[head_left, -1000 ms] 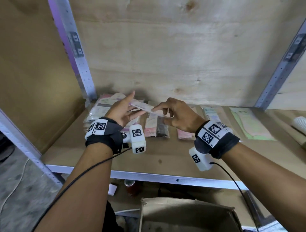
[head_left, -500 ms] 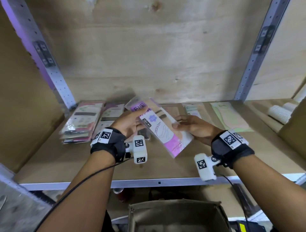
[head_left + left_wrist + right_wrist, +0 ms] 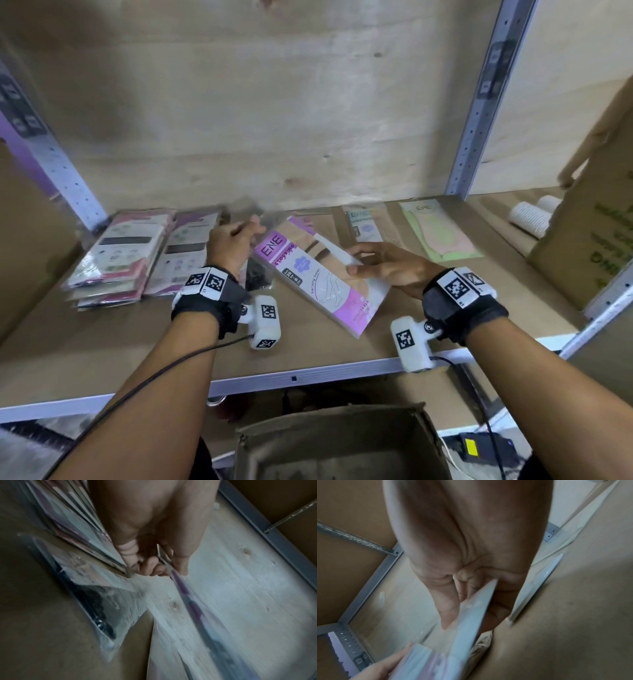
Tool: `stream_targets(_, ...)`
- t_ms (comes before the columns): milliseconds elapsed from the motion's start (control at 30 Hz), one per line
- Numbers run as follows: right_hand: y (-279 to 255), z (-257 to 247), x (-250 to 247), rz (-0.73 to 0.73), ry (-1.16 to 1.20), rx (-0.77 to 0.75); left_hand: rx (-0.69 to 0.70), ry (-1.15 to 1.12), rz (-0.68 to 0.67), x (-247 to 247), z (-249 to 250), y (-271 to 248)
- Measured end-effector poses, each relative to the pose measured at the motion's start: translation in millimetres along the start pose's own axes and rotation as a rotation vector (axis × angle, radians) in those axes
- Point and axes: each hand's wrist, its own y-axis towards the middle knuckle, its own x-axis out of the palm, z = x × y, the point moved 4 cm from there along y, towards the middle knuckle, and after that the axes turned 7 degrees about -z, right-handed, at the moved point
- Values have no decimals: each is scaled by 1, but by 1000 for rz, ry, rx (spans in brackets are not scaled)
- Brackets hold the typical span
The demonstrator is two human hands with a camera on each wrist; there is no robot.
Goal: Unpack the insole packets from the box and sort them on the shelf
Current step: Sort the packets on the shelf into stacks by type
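Both hands are out over the shelf, sharing one packet between them. It is a flat pink-and-white sleeve printed "ENE", held tilted above the shelf board near the middle of the head view, with its long axis running from about 10 o'clock to 4 o'clock.

The left hand is blurred by motion; in the left wrist view its fingers and thumb are curled onto the packet's upper edge, pinching it. The right hand is at the packet's 3 o'clock side, thumb on top and fingers underneath, with the packet's edge caught between them in the right wrist view.

At 9 o'clock of the left hand, a stack of packets lies on the shelf with a second pile just beside it. At 1 o'clock of the right hand lie a blue-labelled packet and a green packet, apart from each other. An open cardboard box sits below the shelf at 6 o'clock.
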Motion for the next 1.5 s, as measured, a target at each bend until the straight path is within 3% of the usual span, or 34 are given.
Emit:
stream_targets(167,-4,1,-2,-23,15,-2,120,279,59,-2,10,-6)
stream_targets(333,-10,1,-2,-27,9,-12,178,267,84,-12,12,-8)
stream_targets(600,-12,2,1,-34,-25,10,-1,121,-213,-17,-4,-7)
stream_targets(767,-13,3,0,-9,-29,21,-19,151,-318,-15,-9,-9)
stream_targets(1300,-11,9,-9,-8,3,37,-142,18,-438,-17,2,-24)
stream_targets(1500,-10,11,-10,-16,18,24,-67,19,-419,-14,-1,-22)
